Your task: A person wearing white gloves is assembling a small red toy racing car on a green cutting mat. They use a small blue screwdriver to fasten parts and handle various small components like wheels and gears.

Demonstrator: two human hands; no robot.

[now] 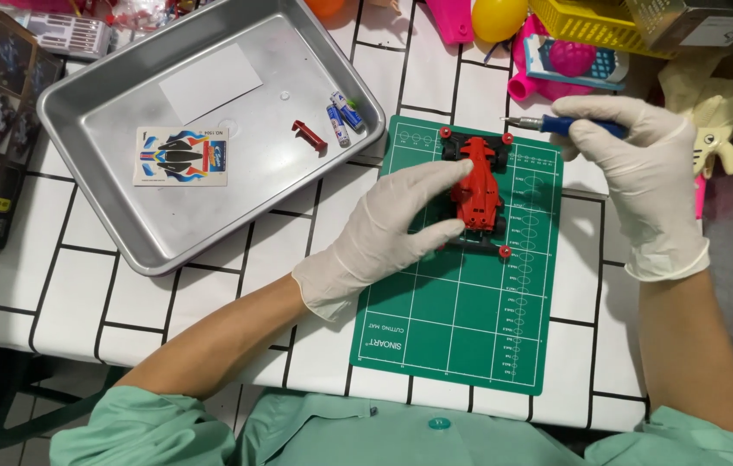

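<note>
Left fingers (pixel 436 203) around red car (pixel 479 185); right fingers (pixel 595 112) around screwdriver (pixel 556 125)

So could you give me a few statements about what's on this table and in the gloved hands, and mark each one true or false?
1. The left hand grips the red toy racing car on the green cutting mat. True.
2. The right hand holds a pair of scissors. False: it holds a blue-handled screwdriver.
3. Two small batteries lie in the metal tray. True.
4. The colourful sticker sheet lies on the mat. False: it lies in the tray.
</note>
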